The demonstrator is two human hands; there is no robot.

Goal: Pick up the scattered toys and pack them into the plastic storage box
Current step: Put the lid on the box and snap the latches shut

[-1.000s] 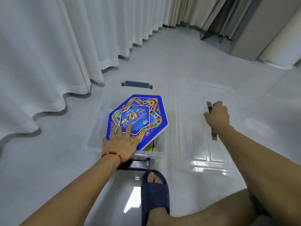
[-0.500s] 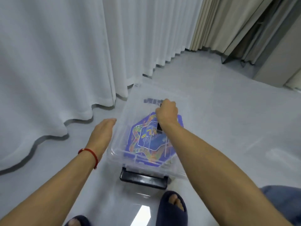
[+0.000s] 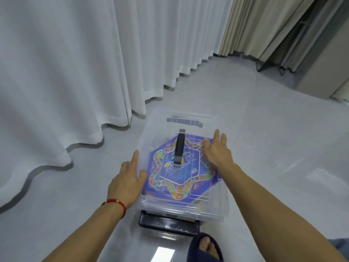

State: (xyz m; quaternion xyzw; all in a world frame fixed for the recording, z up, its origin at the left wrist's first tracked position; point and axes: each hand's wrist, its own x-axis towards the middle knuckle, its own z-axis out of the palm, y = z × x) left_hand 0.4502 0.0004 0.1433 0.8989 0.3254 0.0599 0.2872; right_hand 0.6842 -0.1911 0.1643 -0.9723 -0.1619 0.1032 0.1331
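Storage box point(image 3: 211, 210): clear plastic, standing on the pale tiled floor point(image 3: 264, 138) just right of the white curtain's hem; its long axis runs near to far, leaning slightly to the right at the far end.
Lid point(image 3: 158, 133): clear, lying on top of the box; whether it is fully seated cannot be told.
Lid handle point(image 3: 179, 146): dark strap at the lid's centre, lying along the box's long axis, with one end toward the far wall.
Latches: a black latch point(image 3: 169, 223) on the near end of the box, folded outward and down; a grey one point(image 3: 184, 121) shows through the plastic at the far end.
Board game box point(image 3: 181, 171): blue, multi-sided, printed with a coloured star track; it lies flat inside the storage box, face up, filling most of its width.
Left hand point(image 3: 126, 180): fingers extended and loosely together, palm against the left rim of the lid, gripping nothing.
Right hand point(image 3: 218, 150): fingers spread flat and pointing far, pressed on the right side of the lid, holding nothing.
Bracelet point(image 3: 117, 204): red cord on the left wrist.
Slipper point(image 3: 205, 246): dark blue, on a foot at the near edge, just near-right of the black latch.
Curtain point(image 3: 75, 72): white, with folds reaching the floor at left.
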